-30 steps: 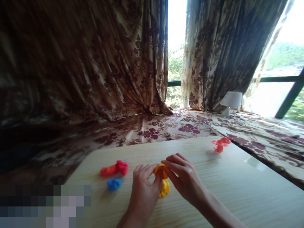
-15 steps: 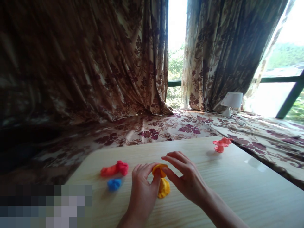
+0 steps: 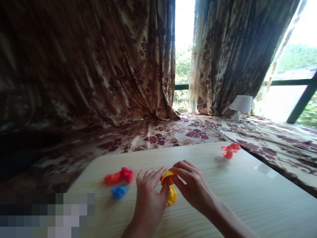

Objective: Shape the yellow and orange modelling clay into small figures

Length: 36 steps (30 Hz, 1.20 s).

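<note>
Between my hands is a flattened piece of yellow modelling clay (image 3: 167, 177), bent into a curve. My left hand (image 3: 151, 195) pinches its left and near side between thumb and fingers. From the right, my right hand (image 3: 192, 180) grips the upper right edge with thumb and fingertips. Just below, on the table, lies a yellow clay lump (image 3: 172, 196), partly covered by my left thumb; whether it touches the held piece I cannot tell. Left of my hands rest a blue clay lump (image 3: 118, 192) and a red clay roll (image 3: 113, 178) with a pinkish-red lump (image 3: 127, 175) at its end.
A coral-pink clay shape (image 3: 230, 150) on a short stem stands near the far right of the pale wooden table (image 3: 247, 198). Beyond the table edge are patterned cloth (image 3: 156, 139), a white lamp (image 3: 242, 104) and curtains (image 3: 138, 66) by the windows.
My right hand has moved in slightly and now grips the yellow piece's right edge. The piece has shifted a little right and is more folded over.
</note>
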Motion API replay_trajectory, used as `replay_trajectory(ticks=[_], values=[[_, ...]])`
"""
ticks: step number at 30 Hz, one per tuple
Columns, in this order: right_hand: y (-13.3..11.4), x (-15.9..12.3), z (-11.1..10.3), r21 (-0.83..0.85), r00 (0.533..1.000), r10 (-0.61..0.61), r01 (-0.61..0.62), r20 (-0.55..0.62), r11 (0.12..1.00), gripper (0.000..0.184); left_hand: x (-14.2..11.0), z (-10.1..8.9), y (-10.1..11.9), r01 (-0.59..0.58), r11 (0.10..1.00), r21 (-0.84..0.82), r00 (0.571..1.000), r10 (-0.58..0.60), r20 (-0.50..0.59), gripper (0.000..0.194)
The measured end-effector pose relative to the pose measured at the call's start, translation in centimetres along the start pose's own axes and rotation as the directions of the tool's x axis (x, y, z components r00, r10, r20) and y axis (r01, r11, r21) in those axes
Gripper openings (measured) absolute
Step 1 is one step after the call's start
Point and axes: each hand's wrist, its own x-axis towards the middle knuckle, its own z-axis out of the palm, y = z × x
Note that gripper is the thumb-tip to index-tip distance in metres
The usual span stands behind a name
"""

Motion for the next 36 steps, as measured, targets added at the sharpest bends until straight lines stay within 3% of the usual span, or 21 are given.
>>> replay_trajectory(ticks=[7, 13, 25, 31, 36], values=[[0.29, 0.19, -0.42, -0.043, 0.999, 0.026, -0.025, 0.035, 0.999, 0.013, -0.15, -0.08, -0.23, -0.024, 0.999, 0.036, 1.0, 0.024, -0.006, 0.027], [0.23, -0.04, -0.48, -0.151, 0.998, -0.04, 0.047, 0.05, 0.987, 0.019, 0.24, -0.56, -0.38, -0.141, 0.98, 0.137, 0.99, 0.143, -0.002, 0.024], [0.28, -0.01, -0.23, -0.099, 0.999, -0.018, 0.023, 0.044, 0.995, 0.017, 0.11, -0.5, 0.0, -0.1, 0.989, 0.114, 0.994, 0.104, -0.033, 0.018], [0.31, -0.02, -0.3, -0.067, 0.998, 0.062, -0.062, -0.003, 0.996, 0.017, 0.22, -0.1, -0.44, 0.064, 0.993, -0.101, 0.995, -0.071, -0.066, 0.022], [0.27, -0.08, -0.23, -0.077, 0.998, 0.054, -0.051, 0.034, 0.996, 0.017, 0.09, 0.08, -0.1, 0.021, 0.993, -0.115, 0.999, -0.026, -0.045, 0.022]])
